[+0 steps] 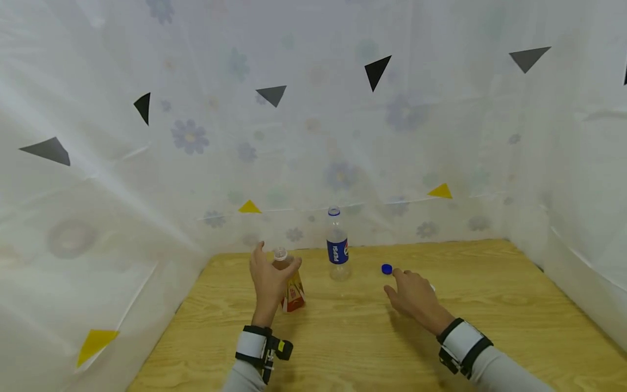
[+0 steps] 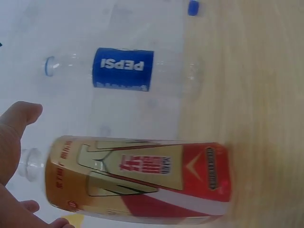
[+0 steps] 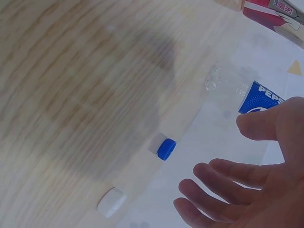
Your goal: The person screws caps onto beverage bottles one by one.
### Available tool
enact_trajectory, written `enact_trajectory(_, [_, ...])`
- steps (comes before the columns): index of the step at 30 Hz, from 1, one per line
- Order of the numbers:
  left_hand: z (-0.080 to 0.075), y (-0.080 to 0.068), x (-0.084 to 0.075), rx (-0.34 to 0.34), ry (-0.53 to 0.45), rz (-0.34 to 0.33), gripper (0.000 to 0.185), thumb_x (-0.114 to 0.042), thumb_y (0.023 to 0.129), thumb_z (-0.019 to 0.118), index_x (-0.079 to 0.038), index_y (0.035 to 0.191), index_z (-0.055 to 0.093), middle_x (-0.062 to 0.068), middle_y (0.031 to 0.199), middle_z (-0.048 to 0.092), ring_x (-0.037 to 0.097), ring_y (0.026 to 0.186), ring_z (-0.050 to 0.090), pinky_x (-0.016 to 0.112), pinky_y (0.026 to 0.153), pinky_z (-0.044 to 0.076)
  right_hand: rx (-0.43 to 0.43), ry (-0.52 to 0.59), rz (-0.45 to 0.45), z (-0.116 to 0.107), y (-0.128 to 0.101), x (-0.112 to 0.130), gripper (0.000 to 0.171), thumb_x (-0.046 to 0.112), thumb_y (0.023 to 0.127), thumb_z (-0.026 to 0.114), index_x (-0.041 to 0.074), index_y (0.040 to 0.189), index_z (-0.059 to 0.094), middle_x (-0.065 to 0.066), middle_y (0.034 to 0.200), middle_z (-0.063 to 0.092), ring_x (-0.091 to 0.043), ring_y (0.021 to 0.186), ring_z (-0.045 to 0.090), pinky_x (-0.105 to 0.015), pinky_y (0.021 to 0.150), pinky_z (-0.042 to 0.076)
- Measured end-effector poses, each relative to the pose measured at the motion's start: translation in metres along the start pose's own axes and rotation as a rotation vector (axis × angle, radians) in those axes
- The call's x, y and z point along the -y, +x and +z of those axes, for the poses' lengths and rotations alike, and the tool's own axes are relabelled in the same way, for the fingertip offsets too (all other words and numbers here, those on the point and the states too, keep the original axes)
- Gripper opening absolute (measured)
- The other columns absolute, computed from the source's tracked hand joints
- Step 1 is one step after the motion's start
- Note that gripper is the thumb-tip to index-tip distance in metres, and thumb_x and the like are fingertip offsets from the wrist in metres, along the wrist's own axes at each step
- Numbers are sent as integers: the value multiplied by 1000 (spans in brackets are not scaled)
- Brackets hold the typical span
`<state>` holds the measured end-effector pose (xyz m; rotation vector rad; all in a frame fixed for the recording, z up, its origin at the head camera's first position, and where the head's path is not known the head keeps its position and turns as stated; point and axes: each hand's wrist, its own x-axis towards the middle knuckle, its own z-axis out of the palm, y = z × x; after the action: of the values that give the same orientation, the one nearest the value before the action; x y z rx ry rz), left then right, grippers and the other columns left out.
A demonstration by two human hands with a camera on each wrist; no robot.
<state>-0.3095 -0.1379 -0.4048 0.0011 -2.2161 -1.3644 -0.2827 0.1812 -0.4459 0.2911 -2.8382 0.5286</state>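
Just beyond the right hand (image 1: pixel 415 296)'s spread fingers (image 3: pixel 216 194) lies the blue cap (image 1: pixel 387 268).

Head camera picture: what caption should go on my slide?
Left hand grips a tea bottle; right hand reaches toward a blue cap.

left arm: light grey long sleeve (image 1: pixel 243 378) | white wristband with black straps (image 1: pixel 252 345), small black device with yellow mark (image 1: pixel 280 348) | right arm: light grey long sleeve (image 1: pixel 509 375) | white wristband with black straps (image 1: pixel 462 342) | bare hands
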Motion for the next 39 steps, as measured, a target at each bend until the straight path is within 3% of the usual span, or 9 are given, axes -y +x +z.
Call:
enact_trajectory(4, [6, -11, 19, 27, -33, -73, 100, -34, 81, 86, -4, 156, 27, 27, 148, 41, 47, 134, 45, 67, 103, 43, 15, -2, 0, 1, 0, 1, 47, 25, 97, 66, -10, 128, 59, -29, 108, 68, -40, 89, 69, -51, 72, 58])
enact_trajectory(9, [14, -18, 39, 57, -30, -138, 89, -31, 81, 85, 0, 149, 37, 25, 136, 55, 42, 119, 60, 58, 96, 52, 33, -9, 15, 1, -2, 3, 48, 25, 98, 66, -10, 129, 58, -29, 111, 67, -40, 92, 68, -52, 76, 58])
enact_trajectory(17, [16, -25, 54, 72, -11, -133, 67, -33, 84, 82, -1, 135, 51, 20, 124, 66, 37, 109, 67, 52, 91, 56, 39, 3, 10, 1, -3, 3, 48, 25, 98, 64, -11, 129, 57, -29, 111, 67, -41, 95, 68, -52, 77, 58])
enact_trajectory(30, [19, -24, 57, 64, 4, -69, 66, -35, 85, 83, -3, 134, 53, 19, 121, 69, 35, 103, 70, 49, 84, 59, -5, 4, 2, -2, -2, 1, 44, 23, 98, 66, -11, 124, 60, -27, 103, 67, -38, 85, 68, -49, 70, 57])
enact_trajectory(35, [25, -25, 44, 83, 23, -14, 69, -34, 82, 85, -3, 135, 54, 18, 120, 70, 34, 103, 70, 50, 86, 59, -10, 8, -2, -5, -2, 1, 42, 22, 98, 65, -11, 123, 60, -25, 100, 68, -36, 84, 68, -47, 70, 57])
enact_trajectory(39, [32, -25, 32, 139, 59, 43, 68, -34, 80, 87, -5, 133, 56, 16, 117, 71, 31, 101, 71, 47, 84, 60, -6, 16, -5, -6, 0, 2, 41, 22, 98, 64, -11, 122, 60, -23, 99, 67, -34, 81, 67, -45, 67, 56])
